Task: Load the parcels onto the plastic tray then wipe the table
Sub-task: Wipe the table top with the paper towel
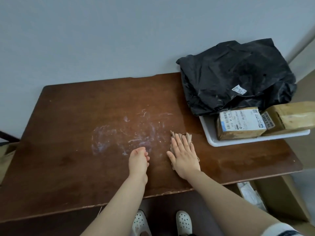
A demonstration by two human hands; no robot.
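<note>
Right hand (pixel 185 155) palm down near the middle of the surface (pixel 68 150), a little toward the front edge, with straight fingers (pixel 180 140) spread slightly and pressing flat on a crumpled tan cloth (pixel 188 136). Cloth mostly covered by the hand, with frayed edges showing past the fingertips and at the wrist side. Right forearm reaching in from the front right corner, with a striped sleeve at the elbow.

Left hand (pixel 139 159) just beside the right hand on its left, apart from the cloth. Fingers loosely curled toward the thumb, holding nothing. Cannot tell whether resting on the wood or just above it. White smears (pixel 129 133) on the dark wood just beyond the left hand, stretching toward the left edge.

White plastic tray (pixel 209 133) at the right edge, toward the back right corner, loaded with three parcels. Black plastic bag (pixel 238 74) with a small white label heaped on the far part and rising in front of the wall. Labelled cardboard box (pixel 240 125) at the near side of the tray, touching a second cardboard box (pixel 293 116) to its right.
</note>
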